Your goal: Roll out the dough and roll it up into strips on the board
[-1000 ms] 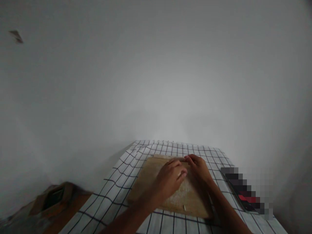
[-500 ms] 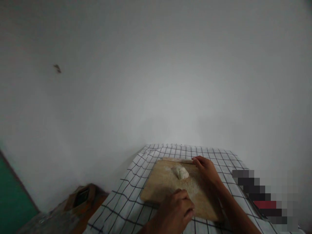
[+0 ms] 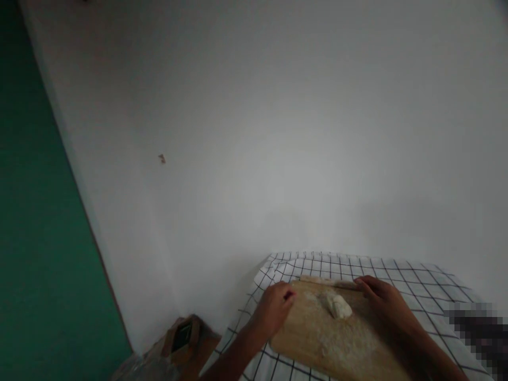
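A pale lump of dough (image 3: 339, 307) lies on a floured wooden board (image 3: 305, 333). Along the board's far edge rests a thin wooden rolling pin (image 3: 327, 281). The fingertips and thumb of my right hand (image 3: 381, 296) close on the pin's right end. My left hand (image 3: 274, 308) hovers at the board's left side, a little short of the pin's left end. Its fingers are curled in, and nothing shows in them. Loose flour is scattered over the board around the dough.
A white cloth with a dark grid (image 3: 420, 280) covers the table under the board. Beyond it stands a bare wall (image 3: 301, 159). Down on the left are an open cardboard box (image 3: 184, 338) and a green panel (image 3: 51, 238). A blurred-out patch covers the right edge.
My left hand has moved from the board's front edge to its far left side. My right hand stays at the pin's right end. The view has swung left.
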Demonstrator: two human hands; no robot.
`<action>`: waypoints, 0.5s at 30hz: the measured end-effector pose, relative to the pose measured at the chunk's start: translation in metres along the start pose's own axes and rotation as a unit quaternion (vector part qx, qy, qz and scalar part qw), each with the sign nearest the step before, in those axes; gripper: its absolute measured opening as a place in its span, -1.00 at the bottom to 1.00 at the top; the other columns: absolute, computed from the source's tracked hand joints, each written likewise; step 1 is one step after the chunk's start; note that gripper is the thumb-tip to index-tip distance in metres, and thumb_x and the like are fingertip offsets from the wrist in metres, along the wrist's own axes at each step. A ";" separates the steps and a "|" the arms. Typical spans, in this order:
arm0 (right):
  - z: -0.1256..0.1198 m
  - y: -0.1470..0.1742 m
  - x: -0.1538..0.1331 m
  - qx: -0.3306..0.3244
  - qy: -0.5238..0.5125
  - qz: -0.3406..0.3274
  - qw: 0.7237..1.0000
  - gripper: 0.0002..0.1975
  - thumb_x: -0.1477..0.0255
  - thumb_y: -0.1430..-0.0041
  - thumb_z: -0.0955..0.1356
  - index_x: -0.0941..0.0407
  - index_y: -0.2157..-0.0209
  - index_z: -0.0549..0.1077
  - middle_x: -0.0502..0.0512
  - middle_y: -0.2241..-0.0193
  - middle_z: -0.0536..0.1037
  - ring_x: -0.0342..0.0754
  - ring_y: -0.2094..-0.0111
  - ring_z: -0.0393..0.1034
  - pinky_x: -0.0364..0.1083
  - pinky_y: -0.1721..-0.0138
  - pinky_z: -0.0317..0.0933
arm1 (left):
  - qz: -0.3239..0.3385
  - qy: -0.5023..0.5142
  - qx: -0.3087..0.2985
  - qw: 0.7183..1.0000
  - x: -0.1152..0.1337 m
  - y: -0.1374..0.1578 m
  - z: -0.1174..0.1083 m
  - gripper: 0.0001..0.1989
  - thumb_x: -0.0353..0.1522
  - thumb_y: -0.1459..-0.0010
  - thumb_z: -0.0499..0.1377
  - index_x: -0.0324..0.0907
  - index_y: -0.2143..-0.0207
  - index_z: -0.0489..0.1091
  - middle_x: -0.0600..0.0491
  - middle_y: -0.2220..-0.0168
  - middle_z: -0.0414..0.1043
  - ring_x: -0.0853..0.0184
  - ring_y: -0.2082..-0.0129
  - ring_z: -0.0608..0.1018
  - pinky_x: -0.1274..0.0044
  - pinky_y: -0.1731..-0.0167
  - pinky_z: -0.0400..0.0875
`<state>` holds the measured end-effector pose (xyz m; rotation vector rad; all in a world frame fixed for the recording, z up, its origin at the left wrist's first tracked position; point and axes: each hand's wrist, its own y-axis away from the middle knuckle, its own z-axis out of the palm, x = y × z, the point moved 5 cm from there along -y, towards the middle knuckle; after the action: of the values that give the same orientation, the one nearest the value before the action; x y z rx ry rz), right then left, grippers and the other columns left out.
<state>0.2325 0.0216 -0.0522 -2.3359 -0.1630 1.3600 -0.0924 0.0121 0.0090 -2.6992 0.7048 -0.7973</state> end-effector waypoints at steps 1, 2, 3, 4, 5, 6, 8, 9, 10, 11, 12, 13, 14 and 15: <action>0.001 0.000 0.001 -0.001 0.001 -0.002 1.000 -0.47 -0.07 -0.28 0.25 0.06 0.26 0.64 0.16 0.25 0.71 0.16 0.19 0.58 -0.01 0.13 0.38 | -0.010 -0.016 -0.004 1.000 -0.014 -0.008 -0.011 -0.81 -0.40 -0.25 0.16 -0.14 0.20 0.58 -0.01 0.19 0.62 0.23 0.16 0.61 0.38 0.03 0.50; 0.003 -0.001 0.001 -0.002 0.001 -0.005 1.000 -0.47 -0.05 -0.28 0.25 0.06 0.26 0.64 0.16 0.26 0.71 0.16 0.19 0.58 -0.01 0.13 0.38 | -0.001 -0.036 -0.015 0.999 -0.024 -0.015 -0.019 -0.79 -0.41 -0.23 0.16 -0.14 0.16 0.58 -0.02 0.15 0.62 0.22 0.11 0.60 0.38 -0.02 0.48; 0.004 -0.001 0.002 -0.003 0.000 -0.008 1.000 -0.48 -0.04 -0.29 0.25 0.07 0.26 0.64 0.16 0.26 0.70 0.15 0.20 0.57 -0.02 0.13 0.37 | 0.014 -0.060 -0.014 0.998 -0.030 -0.021 -0.026 -0.75 -0.44 -0.18 0.20 -0.13 0.11 0.58 -0.04 0.05 0.60 0.19 0.00 0.58 0.36 -0.11 0.44; 0.005 -0.001 0.002 0.000 -0.001 -0.010 1.000 -0.48 -0.03 -0.29 0.25 0.07 0.25 0.64 0.16 0.26 0.70 0.15 0.20 0.57 -0.01 0.13 0.37 | 0.023 -0.077 -0.013 0.997 -0.033 -0.026 -0.029 -0.73 -0.44 -0.15 0.22 -0.13 0.09 0.58 -0.05 0.00 0.59 0.17 -0.06 0.55 0.33 -0.16 0.40; 0.007 -0.001 0.002 0.004 -0.002 -0.013 1.000 -0.49 -0.02 -0.30 0.24 0.07 0.25 0.64 0.17 0.26 0.70 0.15 0.20 0.57 -0.01 0.13 0.37 | 0.034 -0.089 -0.013 0.995 -0.033 -0.031 -0.029 -0.72 -0.44 -0.15 0.23 -0.11 0.08 0.58 -0.05 -0.03 0.57 0.15 -0.10 0.53 0.32 -0.20 0.37; 0.007 -0.001 0.002 0.011 -0.003 -0.017 1.000 -0.49 -0.01 -0.30 0.24 0.08 0.24 0.64 0.18 0.25 0.70 0.15 0.19 0.57 -0.01 0.12 0.37 | 0.043 -0.093 -0.014 0.995 -0.030 -0.036 -0.027 -0.73 -0.42 -0.17 0.23 -0.10 0.08 0.58 -0.05 -0.04 0.57 0.15 -0.12 0.52 0.31 -0.22 0.36; 0.007 -0.001 0.001 0.029 -0.005 -0.022 0.999 -0.50 0.01 -0.30 0.24 0.09 0.22 0.64 0.19 0.24 0.70 0.15 0.18 0.57 0.00 0.10 0.37 | 0.062 -0.085 -0.028 0.994 -0.018 -0.049 -0.014 -0.76 -0.37 -0.24 0.18 -0.09 0.08 0.58 -0.03 -0.01 0.58 0.17 -0.10 0.54 0.33 -0.20 0.37; 0.006 -0.002 0.001 0.039 -0.007 -0.022 0.999 -0.50 0.02 -0.31 0.23 0.09 0.21 0.63 0.19 0.23 0.70 0.15 0.17 0.58 0.01 0.09 0.37 | 0.074 -0.080 -0.039 0.993 -0.010 -0.057 -0.005 -0.75 -0.35 -0.27 0.15 -0.08 0.07 0.58 -0.03 -0.01 0.58 0.18 -0.10 0.54 0.34 -0.20 0.37; 0.004 -0.002 0.000 0.050 -0.009 -0.020 0.998 -0.50 0.02 -0.32 0.23 0.09 0.20 0.63 0.20 0.22 0.70 0.15 0.16 0.58 0.01 0.08 0.37 | 0.087 -0.078 -0.050 0.992 -0.003 -0.066 0.004 -0.73 -0.34 -0.29 0.13 -0.08 0.04 0.57 -0.02 -0.03 0.58 0.19 -0.11 0.54 0.35 -0.21 0.36; 0.001 -0.002 0.000 0.062 -0.013 -0.017 0.998 -0.50 0.02 -0.31 0.23 0.09 0.19 0.62 0.20 0.22 0.70 0.15 0.16 0.58 0.02 0.07 0.38 | 0.097 -0.080 -0.063 0.990 0.003 -0.076 0.015 -0.70 -0.34 -0.29 0.12 -0.08 0.00 0.56 -0.02 -0.06 0.56 0.20 -0.14 0.52 0.36 -0.22 0.35; -0.001 -0.002 -0.001 0.073 -0.018 -0.012 0.997 -0.50 0.02 -0.31 0.23 0.09 0.19 0.61 0.20 0.22 0.70 0.16 0.16 0.59 0.03 0.07 0.38 | 0.105 -0.084 -0.081 0.988 0.007 -0.087 0.025 -0.66 -0.34 -0.29 0.11 -0.09 -0.06 0.53 -0.04 -0.11 0.55 0.19 -0.17 0.51 0.36 -0.24 0.34; -0.004 -0.002 -0.001 0.084 -0.025 -0.007 0.996 -0.50 0.01 -0.30 0.23 0.09 0.19 0.61 0.21 0.24 0.70 0.16 0.17 0.59 0.03 0.07 0.39 | 0.110 -0.091 -0.105 0.984 0.009 -0.099 0.036 -0.62 -0.34 -0.29 0.12 -0.10 -0.12 0.50 -0.06 -0.15 0.52 0.18 -0.20 0.49 0.35 -0.26 0.32; -0.007 -0.001 0.000 0.095 -0.031 -0.001 0.995 -0.50 -0.01 -0.29 0.24 0.09 0.19 0.60 0.21 0.25 0.70 0.17 0.17 0.60 0.04 0.08 0.40 | 0.110 -0.097 -0.139 0.979 0.008 -0.110 0.047 -0.58 -0.31 -0.29 0.13 -0.12 -0.17 0.46 -0.09 -0.19 0.50 0.15 -0.21 0.48 0.33 -0.26 0.33; -0.010 0.000 0.000 0.105 -0.037 0.003 0.994 -0.49 -0.02 -0.28 0.24 0.08 0.18 0.59 0.21 0.26 0.70 0.18 0.18 0.60 0.04 0.08 0.41 | 0.113 -0.102 -0.178 0.972 0.006 -0.120 0.057 -0.54 -0.25 -0.29 0.16 -0.14 -0.21 0.43 -0.12 -0.20 0.48 0.12 -0.21 0.49 0.31 -0.24 0.35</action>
<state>0.2410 0.0190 -0.0480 -2.1163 -0.0323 1.3958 -0.0105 0.1170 0.0071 -2.8762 1.1739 -0.3590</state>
